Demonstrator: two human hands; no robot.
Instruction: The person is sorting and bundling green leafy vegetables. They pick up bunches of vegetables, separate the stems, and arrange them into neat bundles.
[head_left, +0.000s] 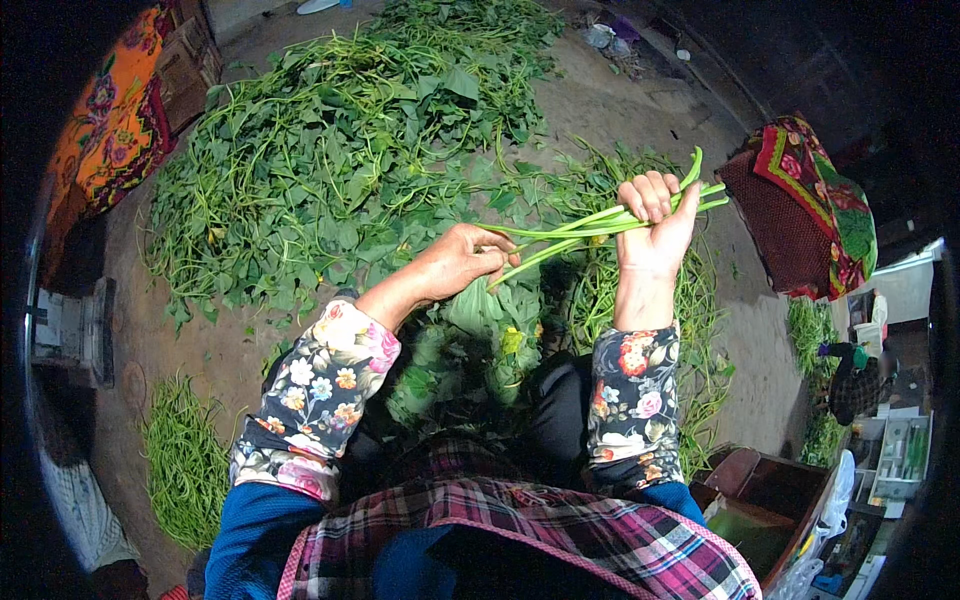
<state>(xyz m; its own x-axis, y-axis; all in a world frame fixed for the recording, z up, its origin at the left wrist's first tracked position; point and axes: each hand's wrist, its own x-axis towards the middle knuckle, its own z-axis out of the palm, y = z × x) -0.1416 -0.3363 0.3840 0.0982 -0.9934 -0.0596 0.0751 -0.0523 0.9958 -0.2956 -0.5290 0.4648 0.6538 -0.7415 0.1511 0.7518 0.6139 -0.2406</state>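
My right hand (652, 214) is closed around a small bundle of green leaf stalks (600, 223), whose ends stick out past its fingers. At the bundle's other end, my left hand (469, 262) has its thumb and fingers together at the stalk tips; which stalks it pinches is hard to tell. Below the left hand a broad green leaf (472, 307) lies among other leaves, some yellowed, between my knees. A large heap of leafy green vines (322, 157) covers the floor ahead. Bare green stalks (611, 300) are piled beneath and beside my right forearm.
Another pile of green stalks (184, 465) lies at the lower left. A wooden drawer or box (757, 510) with plastic bags stands at the lower right. Floral cloths hang over furniture at the left (112, 127) and right (810, 210). Another person (859, 382) is at the far right.
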